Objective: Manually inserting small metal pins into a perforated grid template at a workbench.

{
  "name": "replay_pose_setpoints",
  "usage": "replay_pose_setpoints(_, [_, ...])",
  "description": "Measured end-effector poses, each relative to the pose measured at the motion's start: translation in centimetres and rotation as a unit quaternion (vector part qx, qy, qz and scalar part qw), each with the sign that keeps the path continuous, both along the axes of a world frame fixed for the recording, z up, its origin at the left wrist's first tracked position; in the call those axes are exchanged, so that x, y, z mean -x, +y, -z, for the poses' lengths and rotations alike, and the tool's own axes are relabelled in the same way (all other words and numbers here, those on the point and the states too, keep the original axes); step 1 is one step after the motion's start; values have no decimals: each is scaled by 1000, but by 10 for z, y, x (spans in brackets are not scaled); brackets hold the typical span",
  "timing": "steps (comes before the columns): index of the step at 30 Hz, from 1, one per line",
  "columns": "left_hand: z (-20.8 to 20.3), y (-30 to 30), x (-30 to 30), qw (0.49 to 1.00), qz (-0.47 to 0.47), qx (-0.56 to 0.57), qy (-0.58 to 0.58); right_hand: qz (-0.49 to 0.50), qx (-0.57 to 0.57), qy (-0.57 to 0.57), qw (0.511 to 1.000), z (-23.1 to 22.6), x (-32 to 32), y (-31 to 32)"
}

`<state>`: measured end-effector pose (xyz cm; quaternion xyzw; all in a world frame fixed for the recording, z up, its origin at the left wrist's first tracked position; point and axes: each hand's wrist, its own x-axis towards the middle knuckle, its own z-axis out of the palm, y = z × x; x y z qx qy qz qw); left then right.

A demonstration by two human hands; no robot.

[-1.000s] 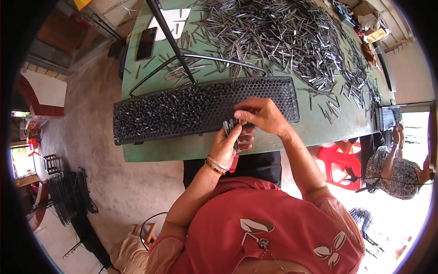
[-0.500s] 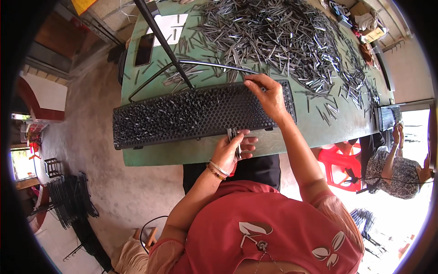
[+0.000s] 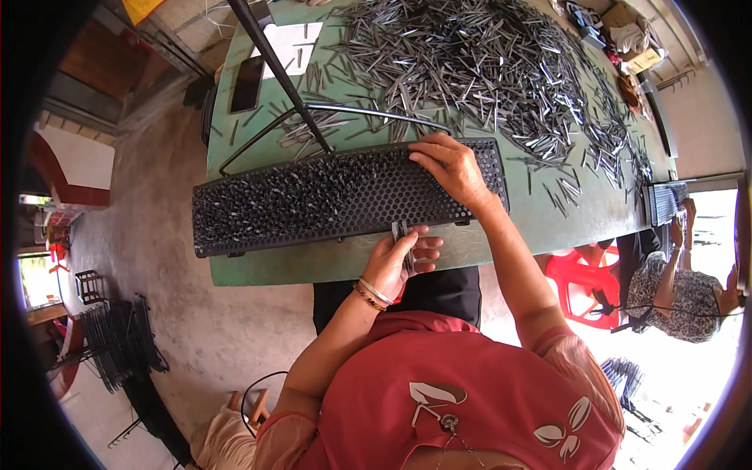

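Observation:
A long black perforated panel (image 3: 427,202) lies across the near side of the table. Its left and middle holes are crowded with short upright dark strips (image 3: 266,200), while open holes show toward the right. My left hand (image 3: 388,262), just below the panel's near edge, holds a small bundle of thin dark strips (image 3: 403,235) between thumb and fingers. Over the panel's far edge, right of centre, my right hand (image 3: 458,174) has thumb and fingertips pinched together. Whatever those fingertips hold is too small to make out.
A big heap of loose dark strips (image 3: 470,70) covers the back of the green table (image 3: 258,272). A black stand pole (image 3: 274,59) rises behind the panel, near a phone (image 3: 247,84) and white paper (image 3: 301,39). At right, another person (image 3: 674,294) works beside a red chair (image 3: 580,286).
My right hand has shifted slightly left and nearer along the panel's far edge, its fingers more bent. My left hand with the bundle has stayed nearly still.

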<state>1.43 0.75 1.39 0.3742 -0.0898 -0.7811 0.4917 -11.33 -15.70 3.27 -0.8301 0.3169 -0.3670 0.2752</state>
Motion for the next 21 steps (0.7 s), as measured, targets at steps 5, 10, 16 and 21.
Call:
replay_pose_setpoints(5, [1, 1, -2, 998, 40, 11, 39, 11, 30, 22, 999, 2, 2, 3])
replay_pose_setpoints(10, [-10, 2, -2, 995, 61, -30, 68, 26, 64, 10, 998, 6, -1, 8])
replay_pose_setpoints(16, [-11, -2, -5, 997, 40, 15, 70, 20, -124, -6, 992, -16, 6, 34])
replay_pose_setpoints(21, [-11, -4, -2, 996, 36, 67, 38, -99, -343, -1, 934, -21, 15, 59])
